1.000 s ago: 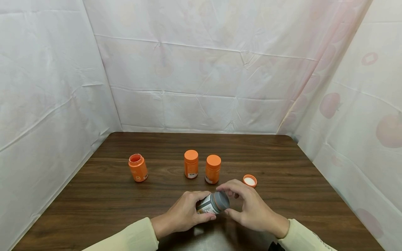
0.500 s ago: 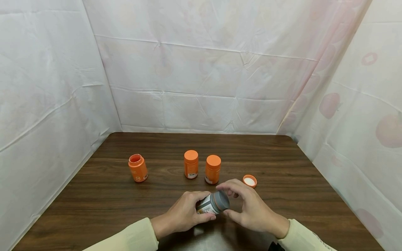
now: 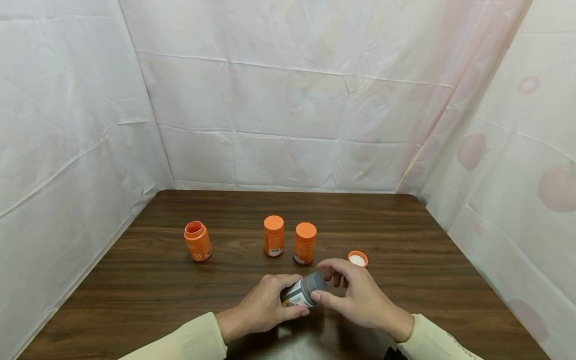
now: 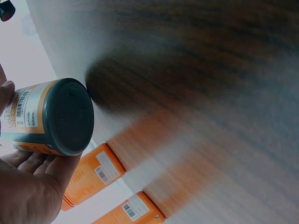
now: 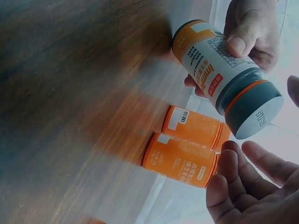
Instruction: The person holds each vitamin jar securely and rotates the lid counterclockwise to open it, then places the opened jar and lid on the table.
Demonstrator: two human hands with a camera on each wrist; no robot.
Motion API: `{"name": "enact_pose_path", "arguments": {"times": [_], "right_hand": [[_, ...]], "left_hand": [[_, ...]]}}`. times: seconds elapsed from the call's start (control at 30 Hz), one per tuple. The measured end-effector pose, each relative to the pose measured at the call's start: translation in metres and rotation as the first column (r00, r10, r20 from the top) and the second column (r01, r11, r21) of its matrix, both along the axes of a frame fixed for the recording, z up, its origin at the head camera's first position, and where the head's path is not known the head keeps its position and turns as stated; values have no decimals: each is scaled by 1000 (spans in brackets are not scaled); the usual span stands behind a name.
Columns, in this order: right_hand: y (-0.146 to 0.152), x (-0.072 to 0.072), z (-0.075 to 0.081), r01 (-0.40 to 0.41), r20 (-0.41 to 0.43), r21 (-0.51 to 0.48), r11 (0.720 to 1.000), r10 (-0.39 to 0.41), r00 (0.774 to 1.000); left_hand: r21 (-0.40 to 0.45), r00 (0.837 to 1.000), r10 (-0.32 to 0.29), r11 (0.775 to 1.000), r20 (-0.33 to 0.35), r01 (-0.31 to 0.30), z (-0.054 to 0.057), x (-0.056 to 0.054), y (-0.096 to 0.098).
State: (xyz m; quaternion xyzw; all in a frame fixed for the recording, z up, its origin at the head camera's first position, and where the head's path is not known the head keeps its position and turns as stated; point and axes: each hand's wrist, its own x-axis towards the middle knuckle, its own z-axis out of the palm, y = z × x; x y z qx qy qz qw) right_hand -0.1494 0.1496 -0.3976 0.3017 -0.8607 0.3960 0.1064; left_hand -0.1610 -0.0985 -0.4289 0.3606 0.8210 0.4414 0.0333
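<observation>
My left hand [image 3: 265, 303] grips a grey pill bottle [image 3: 294, 294] round its body. The bottle is tilted, its grey screw cap [image 3: 317, 283] facing right. A white label with orange bands shows on the bottle [image 5: 208, 60] in the right wrist view, and an orange ring runs under the cap [image 5: 256, 111]. My right hand [image 3: 362, 300] is beside the cap, thumb along its near side and the other fingers bent behind it. In the right wrist view a gap shows between those fingers [image 5: 232, 170] and the cap.
Two capped orange bottles, one [image 3: 273, 236] left of the other [image 3: 305, 243], stand behind the hands. Farther left is an uncapped orange bottle [image 3: 198, 243]. An orange lid [image 3: 358, 258] lies inside-up behind my right hand. White sheeting [image 3: 288, 100] encloses the brown table [image 3: 216, 280].
My right thumb has moved left along the cap, and the right fingers have shifted slightly right, away from it. The left hand and bottle have stayed nearly still.
</observation>
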Motion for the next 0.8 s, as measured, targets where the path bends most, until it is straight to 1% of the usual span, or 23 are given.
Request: {"name": "enact_pose_path", "arguments": {"times": [0.13, 0.4, 0.8], "right_hand": [[0, 0, 1, 3, 55, 0, 1000, -3, 998], [0, -1, 2, -10, 111, 3, 1000, 10, 994], [0, -1, 2, -9, 118, 15, 1000, 8, 993]], "left_hand": [[2, 1000, 2, 1000, 9, -2, 0, 0, 0], [-1, 1000, 2, 1000, 11, -2, 0, 0, 0], [1, 1000, 1, 1000, 14, -1, 1, 0, 1]]}}
